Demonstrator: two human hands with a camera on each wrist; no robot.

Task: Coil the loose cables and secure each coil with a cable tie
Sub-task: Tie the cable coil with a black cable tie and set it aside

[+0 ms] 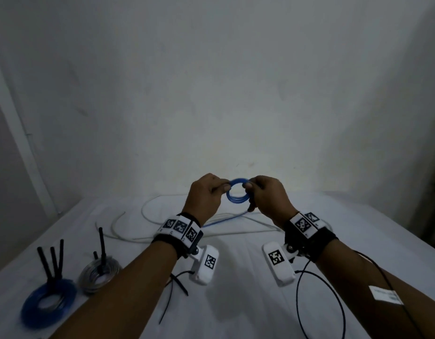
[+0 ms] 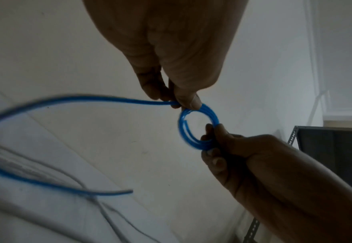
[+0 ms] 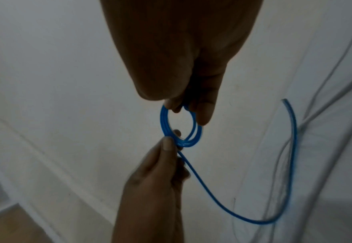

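A small blue cable coil (image 1: 237,191) is held above the middle of the white-covered worktop (image 1: 236,302), pinched by the left hand (image 1: 204,196) and the right hand (image 1: 269,195); its loose tail, somewhat blurred, trails down.

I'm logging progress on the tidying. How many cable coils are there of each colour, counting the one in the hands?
Blue: 2, the blue coil on the table and the held blue coil, pinched between the left hand and the right hand.
Grey: 1, the grey coil.
Total: 3.
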